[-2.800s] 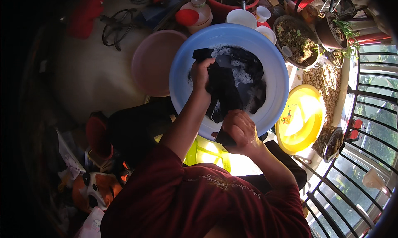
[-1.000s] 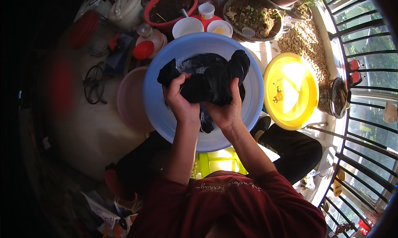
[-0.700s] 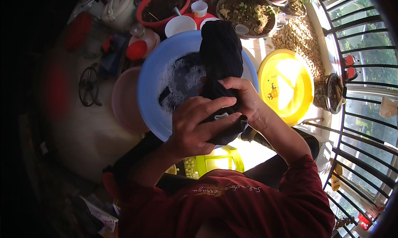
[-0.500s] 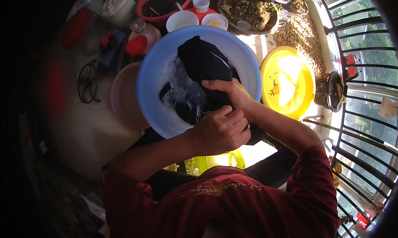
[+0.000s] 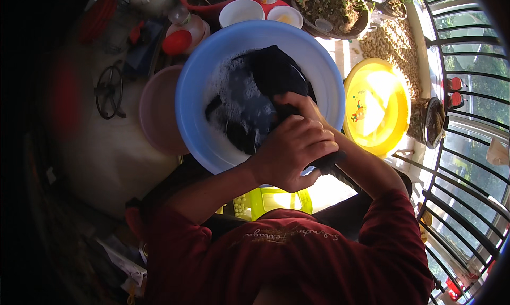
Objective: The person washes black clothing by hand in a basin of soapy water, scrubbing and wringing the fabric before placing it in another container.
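A dark, wet garment (image 5: 276, 71) is bunched up over a large blue basin (image 5: 192, 76) of sudsy water. My left hand (image 5: 295, 151) is closed round the near end of the cloth, and a dark bit sticks out past its fingers. Just beyond it, my right hand (image 5: 302, 106) grips the same cloth, its thumb lying along the bundle; the left hand partly hides it. More dark fabric (image 5: 240, 137) floats in the foamy water on the near left side of the basin. What kind of garment it is, I cannot tell.
To the right stands a yellow basin (image 5: 366, 137), with a lidded jar (image 5: 428, 121) beside it. A pinkish basin (image 5: 159, 111) sits partly under the blue one. White bowls (image 5: 241, 11) and a planter (image 5: 329, 13) are behind. Below my arms is a lime-green plastic item (image 5: 260, 203). Window bars (image 5: 467, 84) line the right.
My left hand has turned and shifted slightly right along the cloth, whose end now pokes out past it. The bundle has swung a little right, and the whole view has shifted slightly.
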`<state>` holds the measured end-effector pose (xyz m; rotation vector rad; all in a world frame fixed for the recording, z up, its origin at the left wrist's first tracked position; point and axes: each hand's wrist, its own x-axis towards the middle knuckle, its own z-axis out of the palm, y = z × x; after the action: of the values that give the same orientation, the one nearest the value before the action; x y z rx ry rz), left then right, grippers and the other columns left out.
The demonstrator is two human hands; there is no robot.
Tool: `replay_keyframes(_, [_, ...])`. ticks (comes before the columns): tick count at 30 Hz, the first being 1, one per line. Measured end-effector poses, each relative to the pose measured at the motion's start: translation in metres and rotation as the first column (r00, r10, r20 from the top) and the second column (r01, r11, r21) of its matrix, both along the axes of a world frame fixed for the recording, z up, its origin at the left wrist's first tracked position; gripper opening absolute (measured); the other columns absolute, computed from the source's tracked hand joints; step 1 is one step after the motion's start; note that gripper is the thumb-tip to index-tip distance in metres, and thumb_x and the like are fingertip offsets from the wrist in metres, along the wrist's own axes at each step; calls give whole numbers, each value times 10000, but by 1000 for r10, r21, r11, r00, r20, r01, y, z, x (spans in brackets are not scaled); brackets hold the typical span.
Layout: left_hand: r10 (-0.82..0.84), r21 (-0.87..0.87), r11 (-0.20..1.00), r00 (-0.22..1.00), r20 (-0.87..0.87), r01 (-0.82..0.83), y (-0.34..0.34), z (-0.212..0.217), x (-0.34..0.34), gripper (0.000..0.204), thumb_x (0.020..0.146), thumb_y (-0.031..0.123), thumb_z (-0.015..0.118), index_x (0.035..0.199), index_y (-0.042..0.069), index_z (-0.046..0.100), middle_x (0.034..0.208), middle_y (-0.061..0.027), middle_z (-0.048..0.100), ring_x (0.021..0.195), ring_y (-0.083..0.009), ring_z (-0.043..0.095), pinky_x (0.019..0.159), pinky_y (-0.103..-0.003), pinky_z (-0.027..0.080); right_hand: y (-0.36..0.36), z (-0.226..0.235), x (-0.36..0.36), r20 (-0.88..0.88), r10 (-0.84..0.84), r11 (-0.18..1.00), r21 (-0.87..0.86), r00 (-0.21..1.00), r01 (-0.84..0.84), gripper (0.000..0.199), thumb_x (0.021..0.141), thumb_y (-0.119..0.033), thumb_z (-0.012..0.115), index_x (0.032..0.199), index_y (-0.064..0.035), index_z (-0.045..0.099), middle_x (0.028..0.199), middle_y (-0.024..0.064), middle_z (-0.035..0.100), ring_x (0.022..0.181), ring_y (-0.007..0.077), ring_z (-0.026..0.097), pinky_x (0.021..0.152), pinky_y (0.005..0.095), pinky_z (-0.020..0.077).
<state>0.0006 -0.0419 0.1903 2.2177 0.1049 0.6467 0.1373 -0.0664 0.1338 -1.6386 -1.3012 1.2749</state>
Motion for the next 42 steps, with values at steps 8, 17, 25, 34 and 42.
replay_keyframes(8, [490,-865,229,821,-293,-446,10,-31,2,866,734,315,741,1399,11,277,1363,-213,386,1273,-304,391,1065,-378,289,32,35,-12,-313,-590,798,-367,744,479,303,706,-221,697,870,31,658,789,92,668,705,151,622,688,295,485])
replay_keyframes(17, [173,-981,-91,967,-187,-173,-3,-59,-23,669,680,147,749,1258,-10,451,1109,-143,578,1016,-229,590,867,-307,485,21,41,-19,-130,-223,949,-254,966,185,747,769,-537,675,1218,38,512,1065,116,629,928,167,610,802,280,474])
replay_keyframes(25, [100,-638,-576,819,565,510,-33,-45,-2,608,673,97,705,1221,-17,465,1040,-120,597,962,-218,605,846,-314,494,-2,13,-41,-968,-69,997,-61,-243,-41,1029,750,-820,358,1417,-40,276,1403,204,365,1220,343,456,1022,449,360])
replay_keyframes(34, [-200,-798,-473,836,511,374,-2,28,-14,642,658,101,711,1222,-28,435,1075,-129,569,1017,-224,580,878,-329,475,34,67,-29,-715,517,852,485,-470,199,757,698,-352,819,1262,-130,366,951,30,584,861,212,603,876,420,432])
replay_keyframes(42, [-282,-992,-2,952,-122,-127,1,39,-37,690,580,47,799,1187,8,473,1044,-94,598,1003,-210,589,887,-341,470,9,112,9,-780,92,993,23,619,-120,457,620,-182,746,940,-22,461,699,121,571,658,217,594,676,329,484])
